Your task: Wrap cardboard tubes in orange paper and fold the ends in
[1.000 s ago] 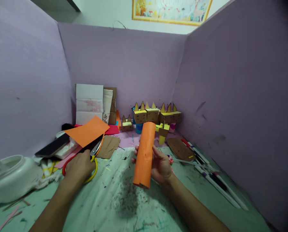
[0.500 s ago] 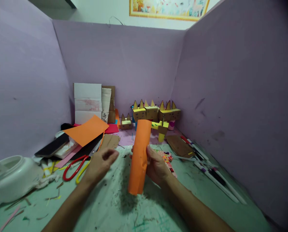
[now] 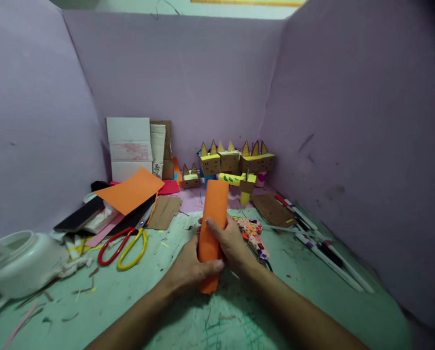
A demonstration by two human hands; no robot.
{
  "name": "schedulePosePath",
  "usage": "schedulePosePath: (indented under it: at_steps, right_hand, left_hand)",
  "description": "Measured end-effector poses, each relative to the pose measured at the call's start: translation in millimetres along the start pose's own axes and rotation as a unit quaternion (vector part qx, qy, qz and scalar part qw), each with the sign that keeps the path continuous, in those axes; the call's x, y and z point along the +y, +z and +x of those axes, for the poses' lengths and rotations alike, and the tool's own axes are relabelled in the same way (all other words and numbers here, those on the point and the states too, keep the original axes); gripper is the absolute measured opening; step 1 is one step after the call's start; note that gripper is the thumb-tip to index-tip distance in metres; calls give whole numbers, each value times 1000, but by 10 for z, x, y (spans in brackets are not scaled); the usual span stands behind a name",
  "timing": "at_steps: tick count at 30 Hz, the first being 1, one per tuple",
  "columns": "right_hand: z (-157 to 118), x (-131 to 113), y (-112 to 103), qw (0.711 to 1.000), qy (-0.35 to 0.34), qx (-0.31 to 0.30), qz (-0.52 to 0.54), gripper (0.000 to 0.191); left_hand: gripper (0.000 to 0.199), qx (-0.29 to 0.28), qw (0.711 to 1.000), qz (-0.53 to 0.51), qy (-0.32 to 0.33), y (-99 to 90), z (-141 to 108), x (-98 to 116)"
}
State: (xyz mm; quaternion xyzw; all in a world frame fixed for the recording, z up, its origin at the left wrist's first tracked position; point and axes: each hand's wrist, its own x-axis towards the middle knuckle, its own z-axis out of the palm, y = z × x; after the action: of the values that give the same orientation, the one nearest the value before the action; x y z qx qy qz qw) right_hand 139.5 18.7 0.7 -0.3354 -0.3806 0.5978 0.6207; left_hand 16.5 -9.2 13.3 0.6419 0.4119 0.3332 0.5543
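Note:
An orange paper tube (image 3: 214, 201) stands nearly upright above the green table cover, in the middle of the view. My left hand (image 3: 191, 265) grips its lower part from the left, thumb lying across the front. Higher up, my right hand (image 3: 232, 238) is wrapped round it from the right, with the thumb pressed on its face. The fingers behind the tube are mostly hidden. Just right of my right hand lies a colourful patterned piece (image 3: 256, 236).
Scissors (image 3: 140, 250) with red and yellow handles and an orange sheet (image 3: 133, 189) lie left, near a white pot (image 3: 24, 265). Cardboard animal figures (image 3: 230, 161) stand at the back. Markers (image 3: 327, 260) and brown cardboard (image 3: 274, 211) are on the right.
My left hand has moved right, away from the scissors, and taken hold of the tube's lower part. My right thumb has come round onto its front. The view has tilted down a little.

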Motion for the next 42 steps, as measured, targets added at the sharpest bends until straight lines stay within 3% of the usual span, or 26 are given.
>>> schedulePosePath:
  at_steps: [5, 13, 16, 21, 23, 25, 28, 31, 34, 37, 42]
  right_hand:
    - [57, -29, -1, 999, 13, 35, 10, 44]
    - [88, -73, -14, 998, 15, 26, 50, 47]
    - [64, -166, -32, 998, 32, -26, 50, 46]
    - [-56, -325, -39, 975, 110, -185, 60, 59]
    - [-96, -327, -32, 961, 129, -233, 79, 56]
    - [-110, -304, -26, 958, 125, -241, 93, 46]
    - [-85, -253, -28, 978, 79, -181, 73, 32]
    - [-56, -205, -30, 988, 42, -135, 54, 29]
    - [-65, -162, -17, 991, 33, -124, 49, 34]
    - [-97, -122, 4, 991, 26, -116, 59, 38]
    - [-123, -78, 7, 991, 24, -113, 70, 32]
  left_hand:
    - [30, -41, 999, 17, -29, 14, 27, -2]
    - [32, -27, 994, -73, -78, -7, 45, 0]
    - [32, -45, 981, -150, -114, -41, 12, 2]
    - [43, -101, 950, -246, -163, -143, -45, 54]
    - [44, -127, 943, -259, -166, -164, -54, 66]
    - [45, -127, 945, -261, -152, -175, -51, 70]
    - [45, -54, 967, -234, -82, -184, -40, 74]
    - [48, 101, 994, -46, 21, -174, -55, 80]
    - [38, 229, 955, 159, 103, -129, -100, 77]
    - [25, 267, 916, 233, 187, -81, -137, 68]
    - [15, 290, 901, 223, 232, -62, -146, 67]
